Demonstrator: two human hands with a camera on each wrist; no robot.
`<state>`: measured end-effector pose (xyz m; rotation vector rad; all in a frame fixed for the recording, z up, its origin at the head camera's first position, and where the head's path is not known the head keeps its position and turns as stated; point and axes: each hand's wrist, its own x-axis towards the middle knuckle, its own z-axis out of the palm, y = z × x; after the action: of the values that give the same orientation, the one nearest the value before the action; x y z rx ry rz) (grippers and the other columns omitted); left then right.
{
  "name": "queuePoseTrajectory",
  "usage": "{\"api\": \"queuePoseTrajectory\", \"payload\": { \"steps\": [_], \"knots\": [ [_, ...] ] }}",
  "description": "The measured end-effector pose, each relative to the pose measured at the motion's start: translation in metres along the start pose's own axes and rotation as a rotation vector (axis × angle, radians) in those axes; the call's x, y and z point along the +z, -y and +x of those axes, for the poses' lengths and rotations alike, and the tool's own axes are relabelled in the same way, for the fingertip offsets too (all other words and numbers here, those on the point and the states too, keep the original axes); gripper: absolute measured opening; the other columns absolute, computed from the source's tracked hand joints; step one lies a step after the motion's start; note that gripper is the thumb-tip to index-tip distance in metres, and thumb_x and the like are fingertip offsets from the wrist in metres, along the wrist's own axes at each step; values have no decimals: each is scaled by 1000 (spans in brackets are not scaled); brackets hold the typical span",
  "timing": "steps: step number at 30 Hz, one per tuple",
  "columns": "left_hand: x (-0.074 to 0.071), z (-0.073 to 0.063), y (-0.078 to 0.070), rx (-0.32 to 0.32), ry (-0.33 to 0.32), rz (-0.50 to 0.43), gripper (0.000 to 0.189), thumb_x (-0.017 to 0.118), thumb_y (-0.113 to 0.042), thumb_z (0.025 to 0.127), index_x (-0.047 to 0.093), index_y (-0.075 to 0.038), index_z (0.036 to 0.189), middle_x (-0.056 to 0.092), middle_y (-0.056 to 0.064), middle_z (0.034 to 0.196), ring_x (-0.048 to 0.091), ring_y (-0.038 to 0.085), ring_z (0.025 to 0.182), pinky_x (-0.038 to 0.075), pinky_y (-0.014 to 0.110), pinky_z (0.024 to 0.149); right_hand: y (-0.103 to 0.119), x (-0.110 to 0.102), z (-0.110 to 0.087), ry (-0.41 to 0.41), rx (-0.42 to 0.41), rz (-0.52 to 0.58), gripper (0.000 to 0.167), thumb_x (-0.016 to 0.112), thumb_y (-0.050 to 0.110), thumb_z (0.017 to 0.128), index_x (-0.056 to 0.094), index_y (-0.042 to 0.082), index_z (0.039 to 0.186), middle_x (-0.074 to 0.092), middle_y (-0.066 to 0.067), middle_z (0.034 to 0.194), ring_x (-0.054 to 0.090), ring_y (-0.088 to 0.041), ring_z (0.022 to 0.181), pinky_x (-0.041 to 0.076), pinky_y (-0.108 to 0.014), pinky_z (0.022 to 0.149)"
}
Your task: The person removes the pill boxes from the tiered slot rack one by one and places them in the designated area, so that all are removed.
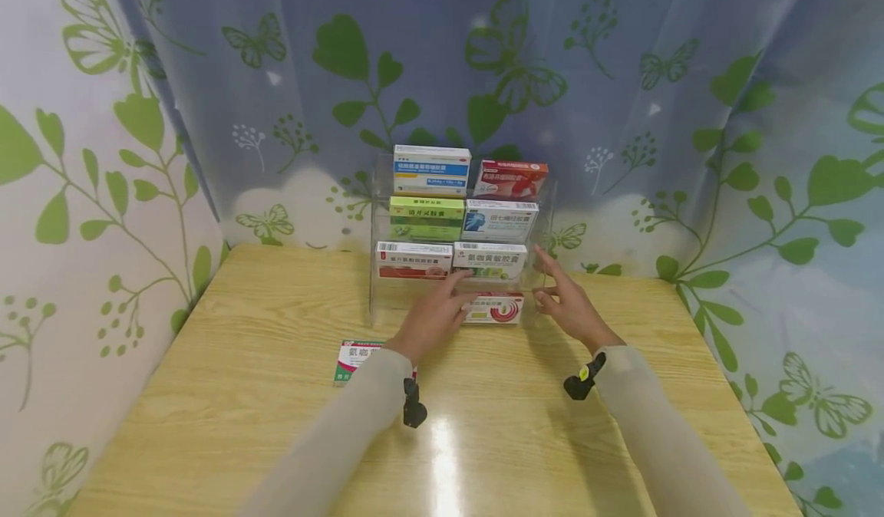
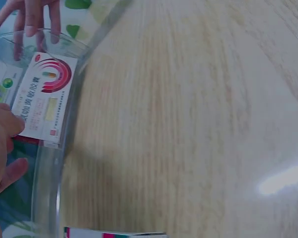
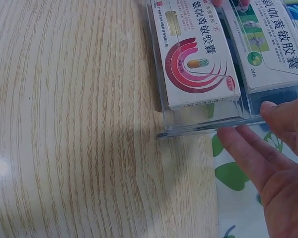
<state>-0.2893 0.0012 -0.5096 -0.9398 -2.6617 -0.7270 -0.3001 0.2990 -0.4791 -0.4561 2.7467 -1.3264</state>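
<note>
Head view: just right of your left hand (image 1: 433, 316) stands the red-ringed box (image 1: 504, 310), in the clear rack (image 1: 384, 304); your right hand (image 1: 572, 308) is at its far side. Left wrist: your left hand, thumb apart, touches the box's near end, clasping nothing. Right wrist: your right hand, fingers loosely extended, grips nothing.

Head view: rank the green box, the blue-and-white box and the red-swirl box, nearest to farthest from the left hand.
1. Red-swirl box: bottom tier, right beside the left hand.
2. Green box: second tier from top, left column.
3. Blue-and-white box: top tier, left column.
</note>
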Motion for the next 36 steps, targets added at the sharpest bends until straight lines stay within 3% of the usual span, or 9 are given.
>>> {"api": "queuePoseTrajectory", "payload": {
  "steps": [5, 10, 14, 17, 26, 30, 33, 36],
  "knots": [
    [7, -6, 0, 27, -40, 45, 46, 72, 0, 102, 68, -8, 147, 42, 12, 170, 69, 24, 125, 63, 29, 91, 1, 1, -1, -7, -2, -1, 88, 56, -2, 111, 10, 33, 177, 27, -31, 175, 62, -56, 135, 65, -53, 97],
    [12, -11, 0, 69, -72, 77, 46, 74, 1, 101, 68, -8, 145, 56, 16, 155, 67, 26, 128, 61, 34, 105, 3, 1, -2, -10, -3, -18, 86, 56, -3, 111, 10, 28, 177, 28, -31, 174, 62, -57, 134, 65, -53, 96],
    [15, -12, 0, 38, -66, 23, 45, 70, -3, 105, 66, -12, 149, 62, 10, 144, 65, 23, 129, 58, 36, 110, 3, 1, -2, -4, 7, -14, 88, 56, -2, 111, 9, 35, 177, 29, -29, 175, 62, -56, 135, 64, -55, 98],
    [15, -11, -2, -6, -61, -47, 42, 68, -5, 107, 66, -14, 148, 62, 6, 137, 64, 21, 123, 58, 36, 106, 4, 1, -2, -2, 12, -11, 88, 56, -1, 112, 9, 37, 177, 30, -28, 175, 62, -55, 136, 64, -56, 98],
    [14, -7, -6, -63, -60, -207, 22, 64, -6, 110, 70, -13, 130, 65, 3, 132, 62, 20, 128, 52, 36, 115, 5, 3, -3, 0, 19, -12, 87, 56, -2, 111, 9, 31, 177, 28, -29, 175, 62, -55, 136, 64, -53, 99],
    [6, -4, -3, -115, -39, -275, 20, 62, -9, 111, 69, -15, 129, 69, -1, 129, 65, 16, 125, 56, 34, 110, 5, 3, -3, -1, 21, -22, 87, 56, -2, 111, 10, 30, 177, 29, -30, 175, 63, -54, 135, 65, -53, 98],
    [-9, -3, -5, -171, -6, -338, 21, 62, -13, 112, 70, -17, 131, 68, -2, 130, 67, 15, 122, 58, 35, 106, 6, 3, -3, -4, 21, -27, 87, 56, -3, 111, 10, 30, 177, 30, -30, 174, 64, -54, 134, 65, -54, 97],
    [-24, -5, -6, -182, 19, -362, 22, 63, -17, 113, 70, -18, 134, 69, -1, 133, 67, 16, 122, 59, 37, 106, 5, 3, -3, -7, 23, -26, 86, 55, -3, 111, 11, 30, 177, 29, -30, 174, 64, -55, 133, 65, -53, 98]
  ]
}}
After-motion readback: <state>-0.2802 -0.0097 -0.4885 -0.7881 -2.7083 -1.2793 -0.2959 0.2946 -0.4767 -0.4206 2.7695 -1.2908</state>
